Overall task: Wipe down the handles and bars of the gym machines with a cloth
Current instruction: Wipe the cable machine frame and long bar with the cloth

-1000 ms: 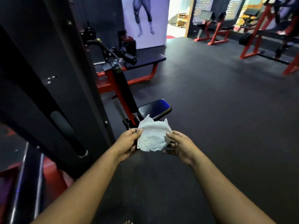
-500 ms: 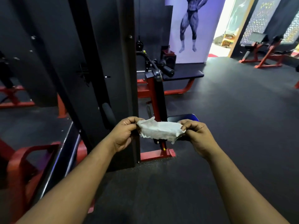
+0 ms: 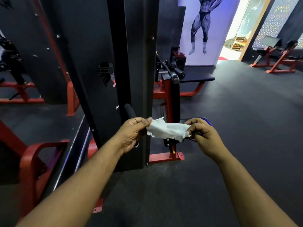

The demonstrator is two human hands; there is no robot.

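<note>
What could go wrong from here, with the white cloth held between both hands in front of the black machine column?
1. The cloth looks thin and ragged at its lower edge; stretched between the left hand and right hand, it might tear.
2. Bunched narrow like this, it may cover little of the padded black handle just behind it.
3. Both hands pinch only its ends, so switching to a one-handed wipe could drop it.
</note>
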